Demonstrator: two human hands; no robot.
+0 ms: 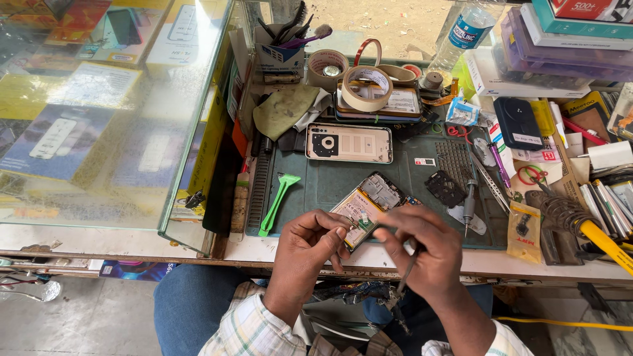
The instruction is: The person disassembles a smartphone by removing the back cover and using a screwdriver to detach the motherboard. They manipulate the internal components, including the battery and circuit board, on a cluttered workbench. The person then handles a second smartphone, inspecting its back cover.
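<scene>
An opened smartphone (369,201) with its back removed lies tilted on the dark green work mat (330,181), its battery and circuit board showing. My left hand (310,244) pinches a small part at the phone's near end. My right hand (422,247) hovers just over the same end, fingers curled around thin metal tweezers (407,273) whose tips point down toward my lap. The phone's pale back cover (348,142) lies face down farther back on the mat.
A green plastic pry tool (277,201), a small black part (446,188) and a screwdriver (469,204) lie on the mat. Tape rolls (366,87), a brush cup (280,53), a water bottle (461,33), stacked boxes (560,39) and a soldering iron (593,234) crowd back and right. A glass display case (99,112) stands left.
</scene>
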